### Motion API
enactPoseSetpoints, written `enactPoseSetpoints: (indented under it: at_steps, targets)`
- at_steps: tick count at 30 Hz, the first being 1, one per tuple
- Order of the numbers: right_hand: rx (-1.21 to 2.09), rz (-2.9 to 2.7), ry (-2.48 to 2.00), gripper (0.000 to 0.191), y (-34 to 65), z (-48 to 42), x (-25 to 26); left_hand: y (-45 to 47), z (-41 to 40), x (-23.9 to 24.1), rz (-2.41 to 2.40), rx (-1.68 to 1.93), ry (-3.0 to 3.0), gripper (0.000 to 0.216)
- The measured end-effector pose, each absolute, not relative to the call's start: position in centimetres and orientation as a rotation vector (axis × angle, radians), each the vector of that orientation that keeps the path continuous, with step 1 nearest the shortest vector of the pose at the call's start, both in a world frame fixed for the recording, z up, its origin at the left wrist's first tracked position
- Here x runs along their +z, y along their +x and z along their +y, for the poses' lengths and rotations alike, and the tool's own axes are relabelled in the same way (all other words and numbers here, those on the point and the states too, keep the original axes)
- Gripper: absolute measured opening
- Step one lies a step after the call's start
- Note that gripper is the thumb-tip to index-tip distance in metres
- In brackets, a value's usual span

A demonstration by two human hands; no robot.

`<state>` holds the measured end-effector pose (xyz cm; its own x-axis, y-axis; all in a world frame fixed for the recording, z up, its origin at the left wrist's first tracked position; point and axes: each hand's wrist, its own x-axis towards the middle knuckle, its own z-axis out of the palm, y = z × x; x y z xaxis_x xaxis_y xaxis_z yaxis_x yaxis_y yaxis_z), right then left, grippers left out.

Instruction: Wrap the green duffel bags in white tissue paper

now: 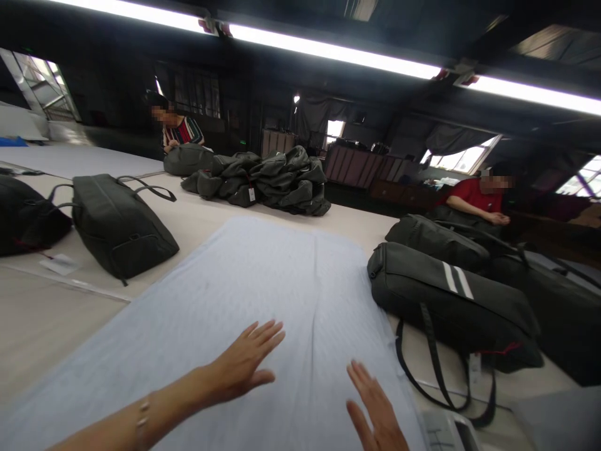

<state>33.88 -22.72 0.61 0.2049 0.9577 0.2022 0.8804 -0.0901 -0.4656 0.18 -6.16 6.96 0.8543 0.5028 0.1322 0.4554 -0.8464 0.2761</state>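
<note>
A pale blue sheet [277, 269], perhaps cloth or thin packing material, lies spread over the table with a crease running down its right half. Over its near middle is my left hand [248, 360], palm down, fingers outstretched, holding nothing. My right hand [373, 404] is to the right of it, thumb and fingers apart, with nothing in it. Whether either palm touches the sheet I cannot tell. Right of the sheet lies a dark duffel bag [451, 307] with two white stripes, its straps hanging toward me. Another dark bag [117, 222] stands to the left.
A heap of dark bags [277, 181] lies at the sheet's far end. More bags [436, 241] crowd the right side. A grey-white device [451, 432] sits at the lower right. One person [183, 131] works at far left, another [474, 200] at far right.
</note>
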Motion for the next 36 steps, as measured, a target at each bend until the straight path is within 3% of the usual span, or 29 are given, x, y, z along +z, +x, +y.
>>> enactPoseSetpoints:
  at_steps: [4,8,14,20,26,31,36]
  targets:
    - [-0.059,-1.878,-2.041,0.060,35.1,-10.5,0.7,12.6,2.0,5.1,0.970,0.218,2.740,0.080]
    - [-0.046,-1.968,-2.198,0.059,36.5,-5.1,-2.7,16.2,5.3,-0.7,0.963,0.205,2.676,0.072]
    - [-0.051,-1.864,-2.168,0.053,37.7,-5.4,-5.5,15.7,5.6,-3.6,0.996,0.467,2.478,0.042]
    - [0.161,-1.197,-2.091,0.071,36.0,-6.3,-3.0,14.1,6.7,-2.2,1.161,0.873,2.083,0.053]
    - [-0.018,-1.565,-2.015,0.071,28.0,-6.9,-3.3,12.2,6.3,-1.2,1.339,1.123,1.839,0.053]
    - [-0.207,-1.701,-2.192,0.085,25.7,-6.4,-5.5,12.1,5.0,-1.4,1.470,0.817,2.401,0.050]
    - [-0.272,-1.947,-2.058,0.068,28.7,-5.3,-4.8,12.6,4.9,-3.0,1.203,0.476,2.817,0.079]
